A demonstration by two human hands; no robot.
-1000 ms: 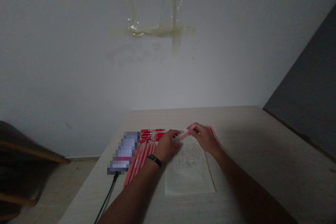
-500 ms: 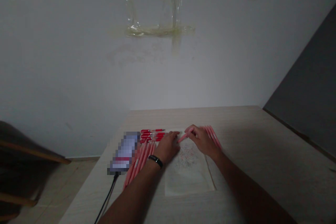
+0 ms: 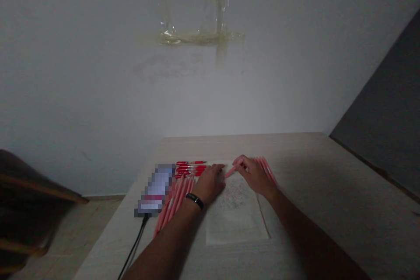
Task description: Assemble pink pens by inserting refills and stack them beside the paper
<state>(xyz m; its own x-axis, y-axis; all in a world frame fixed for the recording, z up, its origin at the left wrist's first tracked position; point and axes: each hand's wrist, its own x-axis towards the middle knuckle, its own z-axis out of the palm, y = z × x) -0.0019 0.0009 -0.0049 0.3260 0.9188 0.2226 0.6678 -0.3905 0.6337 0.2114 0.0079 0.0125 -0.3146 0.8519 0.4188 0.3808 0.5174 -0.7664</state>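
Observation:
My right hand (image 3: 254, 176) is shut on a pink pen (image 3: 231, 171), whose tip points left and nearly reaches my left hand. My left hand (image 3: 211, 183) rests at the top of a pale sheet of paper (image 3: 236, 223), next to a bundle of red pens (image 3: 190, 168), and holds nothing I can see. A black band circles my left wrist. Several pink pens (image 3: 173, 203) lie side by side under that wrist. More pink pens (image 3: 268, 170) lie just past my right hand, partly hidden by it.
A pixelated phone (image 3: 155, 189) lies left of the pens, with a black cable (image 3: 134, 240) running off the table's near edge. The pale wooden table (image 3: 328, 192) spreads right and ends at a white wall. A dark chair back (image 3: 22, 183) stands at lower left.
The pink pen in my right hand has dropped lower and now points toward my left hand. My right hand sits slightly lower, showing more of the pink pens behind it.

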